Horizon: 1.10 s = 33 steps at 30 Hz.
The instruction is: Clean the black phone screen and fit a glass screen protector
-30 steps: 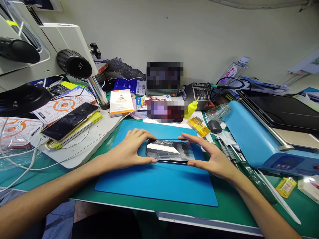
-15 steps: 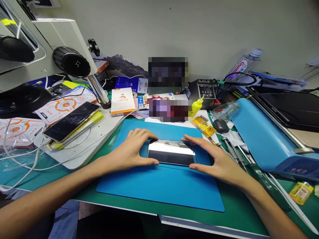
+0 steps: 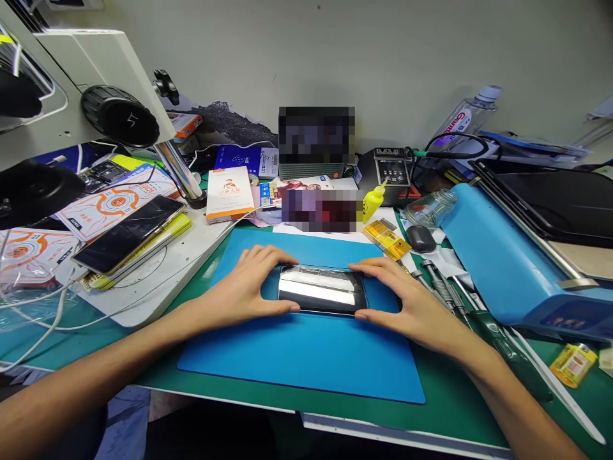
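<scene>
While the blue mat (image 3: 306,358) lies flat beneath them, the left hand (image 3: 246,281) and the right hand (image 3: 412,300) arch half open, thumbs at the near edge and fingers at the far edge, holding opposite ends of the phone (image 3: 320,291) between them, though whether it's clear of the mat I can't tell. That glossy phone could drop at one end if either hand loosens first, or flex if they press unevenly, and beyond the right hand a stray forward reach could knock over the yellow bottle (image 3: 373,203).
</scene>
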Tool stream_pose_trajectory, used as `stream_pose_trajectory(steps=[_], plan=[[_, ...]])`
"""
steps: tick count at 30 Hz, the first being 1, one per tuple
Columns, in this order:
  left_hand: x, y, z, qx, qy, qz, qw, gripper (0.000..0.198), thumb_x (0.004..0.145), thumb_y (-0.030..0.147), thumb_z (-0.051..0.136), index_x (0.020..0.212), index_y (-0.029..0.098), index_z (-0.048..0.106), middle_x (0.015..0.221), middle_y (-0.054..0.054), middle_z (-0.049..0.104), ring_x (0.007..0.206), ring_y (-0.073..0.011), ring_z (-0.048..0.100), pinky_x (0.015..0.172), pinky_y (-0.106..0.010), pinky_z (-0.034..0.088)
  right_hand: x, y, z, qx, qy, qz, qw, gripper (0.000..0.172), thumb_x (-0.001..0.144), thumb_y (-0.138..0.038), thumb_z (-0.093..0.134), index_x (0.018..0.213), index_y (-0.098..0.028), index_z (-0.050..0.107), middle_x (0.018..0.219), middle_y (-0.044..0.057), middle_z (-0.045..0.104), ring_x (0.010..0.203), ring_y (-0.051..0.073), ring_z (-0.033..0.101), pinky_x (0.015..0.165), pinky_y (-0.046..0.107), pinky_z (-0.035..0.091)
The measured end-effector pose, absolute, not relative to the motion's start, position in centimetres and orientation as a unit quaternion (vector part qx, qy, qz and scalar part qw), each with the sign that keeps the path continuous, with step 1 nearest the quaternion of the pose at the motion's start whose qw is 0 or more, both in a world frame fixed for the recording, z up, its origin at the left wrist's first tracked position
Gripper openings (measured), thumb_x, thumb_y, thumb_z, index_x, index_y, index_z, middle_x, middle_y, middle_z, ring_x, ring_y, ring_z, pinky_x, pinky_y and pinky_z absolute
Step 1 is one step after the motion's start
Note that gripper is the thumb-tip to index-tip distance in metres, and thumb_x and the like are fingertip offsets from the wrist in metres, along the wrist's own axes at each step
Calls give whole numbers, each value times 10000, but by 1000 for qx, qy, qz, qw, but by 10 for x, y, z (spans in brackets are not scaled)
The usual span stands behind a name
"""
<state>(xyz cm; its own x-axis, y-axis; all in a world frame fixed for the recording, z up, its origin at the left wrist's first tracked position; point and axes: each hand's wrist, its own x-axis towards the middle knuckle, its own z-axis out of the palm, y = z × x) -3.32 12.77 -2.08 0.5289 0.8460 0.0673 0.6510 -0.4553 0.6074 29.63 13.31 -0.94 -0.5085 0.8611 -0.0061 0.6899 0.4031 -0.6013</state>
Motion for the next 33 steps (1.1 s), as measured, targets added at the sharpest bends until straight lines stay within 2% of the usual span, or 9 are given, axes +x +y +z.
stream_pose_trajectory(steps=[4, 9, 16, 33], plan=[[-34, 128, -22, 835, 450, 181, 261, 572, 908, 529, 738, 1362, 241, 541, 1389, -87, 611, 1280, -317, 519, 1112, -509, 393, 297, 134, -11, -460, -833, 266, 156, 616, 859, -605, 753, 1380, -309, 608, 1425, 88, 595, 1334, 335, 578, 1154, 498, 470], [-36, 128, -27, 834, 458, 202, 233, 707, 898, 566, 736, 1470, 240, 479, 1383, -103, 603, 1272, -319, 517, 1107, -498, 421, 299, 135, -14, -450, -837, 263, 165, 596, 865, -593, 754, 1359, -303, 590, 1424, 87, 593, 1333, 325, 575, 1146, 494, 477], [-42, 129, -29, 846, 458, 189, 199, 654, 878, 623, 732, 1386, 244, 574, 1363, -101, 590, 1254, -322, 524, 1092, -495, 434, 298, 136, -14, -446, -840, 262, 163, 590, 871, -579, 753, 1365, -303, 583, 1421, 88, 593, 1324, 325, 582, 1146, 494, 476], [-45, 127, -29, 867, 435, 182, 161, 670, 869, 656, 724, 1365, 230, 578, 1381, -102, 592, 1243, -319, 532, 1072, -494, 444, 300, 139, -17, -461, -840, 252, 134, 629, 863, -627, 739, 1409, -363, 575, 1462, 61, 569, 1368, 335, 550, 1174, 506, 452]])
